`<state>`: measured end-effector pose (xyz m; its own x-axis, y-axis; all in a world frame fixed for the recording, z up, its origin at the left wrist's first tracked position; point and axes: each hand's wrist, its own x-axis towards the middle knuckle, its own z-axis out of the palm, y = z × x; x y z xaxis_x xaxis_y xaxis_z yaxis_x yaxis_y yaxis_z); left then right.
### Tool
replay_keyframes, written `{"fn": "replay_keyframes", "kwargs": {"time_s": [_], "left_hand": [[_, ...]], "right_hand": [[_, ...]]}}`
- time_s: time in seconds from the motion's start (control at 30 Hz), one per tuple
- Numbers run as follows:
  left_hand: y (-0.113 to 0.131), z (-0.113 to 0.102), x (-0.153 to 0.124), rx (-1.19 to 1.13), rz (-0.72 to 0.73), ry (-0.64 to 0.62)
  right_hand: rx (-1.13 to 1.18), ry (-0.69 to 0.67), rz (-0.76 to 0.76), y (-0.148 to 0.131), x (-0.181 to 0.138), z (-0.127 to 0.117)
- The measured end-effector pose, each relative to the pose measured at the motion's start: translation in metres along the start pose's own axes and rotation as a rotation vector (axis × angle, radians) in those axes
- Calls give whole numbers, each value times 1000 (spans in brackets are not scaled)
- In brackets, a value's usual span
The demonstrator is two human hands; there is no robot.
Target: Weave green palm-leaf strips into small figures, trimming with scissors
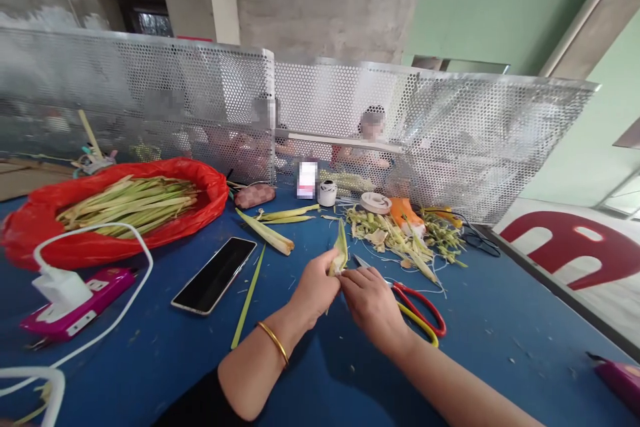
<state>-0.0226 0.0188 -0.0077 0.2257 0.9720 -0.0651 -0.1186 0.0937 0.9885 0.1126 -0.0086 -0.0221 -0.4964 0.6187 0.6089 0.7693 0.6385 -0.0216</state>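
My left hand point(316, 288), with a gold bangle on its wrist, is closed on a folded, pale green husk-like leaf point(341, 245), whose pointed tip stands up. My right hand point(369, 301) pinches at the leaf's lower end; its fingertips meet those of the left hand, which partly hide what they grip. Scissors point(431, 310) with red and yellow handles lie beside and partly under the right hand. A long green strip point(249, 297) lies flat to the left of my hands, and a thicker leaf stalk point(270, 235) lies beyond it.
On the left are a red plastic bag point(210, 195) of green strips, a black phone point(215, 277) and a purple power strip point(107, 283) with a white cable. Leaf scraps point(380, 230) and thread lie behind my right hand. A perforated metal screen point(330, 97) closes the back; people sit beyond.
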Motion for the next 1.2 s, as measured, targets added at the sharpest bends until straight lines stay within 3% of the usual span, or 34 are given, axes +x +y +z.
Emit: {"fn": "replay_keyframes", "kwargs": {"time_s": [0.13, 0.27, 0.43, 0.67, 0.73, 0.83, 0.9, 0.93, 1.0, 1.07, 1.13, 1.2], "left_hand": [[14, 3, -6, -288, -129, -44], [19, 4, -8, -436, -256, 9], [13, 6, -5, -499, -215, 78], [12, 8, -1, -564, -150, 119], [13, 6, 1, -586, -122, 139], [15, 1, 5, -612, -32, 180], [16, -2, 7, -601, -2, 184], [16, -2, 7, -591, -8, 177], [15, -1, 5, -577, -39, 156], [15, 3, 2, -578, -59, 137], [14, 8, -2, -582, -58, 131], [13, 13, -5, -589, -42, 132]], "right_hand": [[38, 15, -43, -4, -5, -3], [42, -40, -80, -8, -7, -1], [175, -72, -120, -7, -6, -6], [407, -66, -63, -8, 1, -14], [480, -130, -90, -12, 2, -21], [685, -341, -104, -9, 4, -30], [760, -369, 54, 7, 5, -33], [738, -300, 196, 19, 4, -33], [550, -20, 532, 46, 3, -32], [257, 85, 733, 67, 1, -33], [75, 68, 772, 71, 0, -34], [238, -96, 756, 54, 0, -33]]}}
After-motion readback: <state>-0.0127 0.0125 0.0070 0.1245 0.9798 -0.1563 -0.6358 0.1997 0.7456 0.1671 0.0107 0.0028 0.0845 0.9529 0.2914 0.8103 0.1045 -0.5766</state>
